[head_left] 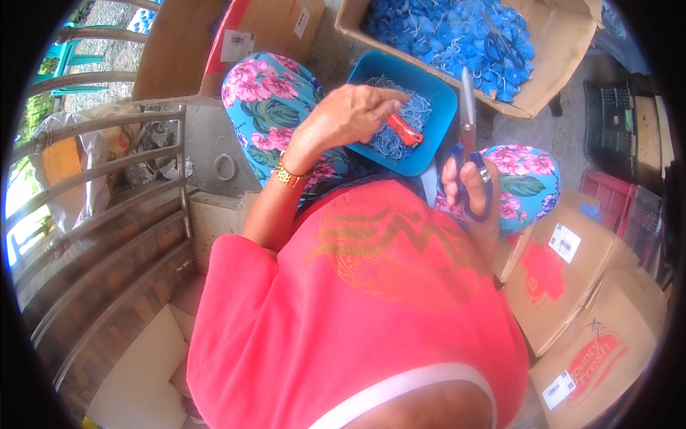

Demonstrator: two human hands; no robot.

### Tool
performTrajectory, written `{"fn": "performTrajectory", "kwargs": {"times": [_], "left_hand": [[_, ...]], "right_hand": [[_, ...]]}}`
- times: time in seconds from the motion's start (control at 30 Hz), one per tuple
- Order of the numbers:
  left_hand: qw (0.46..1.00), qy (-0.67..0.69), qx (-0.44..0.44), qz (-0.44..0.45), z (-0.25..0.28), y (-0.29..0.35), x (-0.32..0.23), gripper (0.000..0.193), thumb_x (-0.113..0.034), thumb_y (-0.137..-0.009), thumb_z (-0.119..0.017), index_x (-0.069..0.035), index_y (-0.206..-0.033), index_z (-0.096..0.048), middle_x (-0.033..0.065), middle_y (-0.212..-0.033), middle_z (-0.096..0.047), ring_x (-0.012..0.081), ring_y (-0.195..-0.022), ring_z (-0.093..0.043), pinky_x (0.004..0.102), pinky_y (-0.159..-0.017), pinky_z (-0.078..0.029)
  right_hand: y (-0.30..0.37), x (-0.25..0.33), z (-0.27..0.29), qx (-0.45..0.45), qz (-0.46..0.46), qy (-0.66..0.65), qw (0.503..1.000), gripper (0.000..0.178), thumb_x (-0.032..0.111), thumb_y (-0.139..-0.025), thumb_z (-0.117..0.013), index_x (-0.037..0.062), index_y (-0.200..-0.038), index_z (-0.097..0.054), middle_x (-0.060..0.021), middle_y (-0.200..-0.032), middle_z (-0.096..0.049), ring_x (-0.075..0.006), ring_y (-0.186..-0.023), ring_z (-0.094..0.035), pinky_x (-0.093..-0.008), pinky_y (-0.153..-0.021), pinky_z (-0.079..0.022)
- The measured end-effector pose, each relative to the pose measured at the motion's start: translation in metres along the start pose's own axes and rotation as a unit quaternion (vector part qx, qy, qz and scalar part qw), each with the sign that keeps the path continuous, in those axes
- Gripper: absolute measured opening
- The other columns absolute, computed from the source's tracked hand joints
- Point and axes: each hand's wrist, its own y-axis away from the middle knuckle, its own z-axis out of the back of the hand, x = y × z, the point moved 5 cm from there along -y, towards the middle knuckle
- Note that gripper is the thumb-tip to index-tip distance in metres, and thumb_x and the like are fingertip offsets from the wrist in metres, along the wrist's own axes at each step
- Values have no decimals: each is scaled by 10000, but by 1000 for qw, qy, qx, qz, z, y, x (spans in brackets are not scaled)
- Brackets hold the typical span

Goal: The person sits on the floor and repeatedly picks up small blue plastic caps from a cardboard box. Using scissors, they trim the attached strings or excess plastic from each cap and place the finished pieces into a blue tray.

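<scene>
My right hand (471,184) has its fingers through the dark blue handles of a pair of scissors (467,118). The blades point up and away from me, right of a blue plastic basin (444,107). Over the basin's left side is my left hand (357,114), with index finger and thumb close together and the other fingers curled in. Anything pinched there is too small to make out. Thin pale blue strings (418,111) lie tangled in the basin. On them rests a small red-orange object (405,131) with a dark end, its kind unclear.
Beyond the basin, an open cardboard box (532,100) holds many blue round pieces with white strings (443,36) and another pair of scissors (501,44). Cardboard boxes (564,264) stand at right, near a dark crate (607,132). Metal bars (107,186) run along the left.
</scene>
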Motion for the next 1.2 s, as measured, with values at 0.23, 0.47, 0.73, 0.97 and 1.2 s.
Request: {"fn": "performTrajectory", "kwargs": {"times": [0.23, 0.47, 0.73, 0.97, 1.2], "left_hand": [[945, -112, -307, -19, 111, 41, -25, 349, -357, -934, -540, -59, -1001, -709, 95, -645, -589, 171, -610, -579, 327, -589, -454], [609, -550, -571, 41, 186, 39, -38, 421, -333, -854, -632, -160, -1238, -605, 152, -1217, -600, 294, -1140, -567, 409, -955, -440], [913, -321, -232, -103, 35, -175, -9, 177, -162, -838, -556, -91, -939, -683, 180, -896, -645, 288, -849, -664, 415, -728, -547], [910, -380, -136, -94, -24, -268, 40, 200, -127, -846, -536, -90, -989, -671, 204, -1115, -572, 364, -947, -634, 439, -788, -531], [930, -340, -101, -92, -22, -259, 27, 173, -81, -828, -573, -47, -961, -680, 152, -1062, -623, 274, -929, -656, 343, -804, -542]], "right_hand": [[-6, -3, 6, -26, 12, -31, 999, 504, 485, -934, -529, 18, -745, -542, -35, -624, -514, -88, -508, -489, -214, -454, -366], [-12, -1, 6, -28, 29, -27, 999, 484, 462, -943, -526, 27, -734, -538, -27, -618, -514, -91, -517, -496, -221, -465, -375], [-7, -1, 7, -76, 15, -52, 996, 396, 380, -938, -567, 25, -766, -542, -20, -643, -524, -86, -534, -499, -230, -492, -401], [-6, 10, 3, -80, -36, -44, 995, 383, 414, -909, -551, 45, -809, -555, -14, -714, -495, -101, -644, -458, -240, -589, -356], [-13, 4, 5, -39, -52, 10, 998, 411, 438, -902, -557, 41, -795, -542, -15, -700, -499, -100, -636, -472, -241, -584, -374]]}}
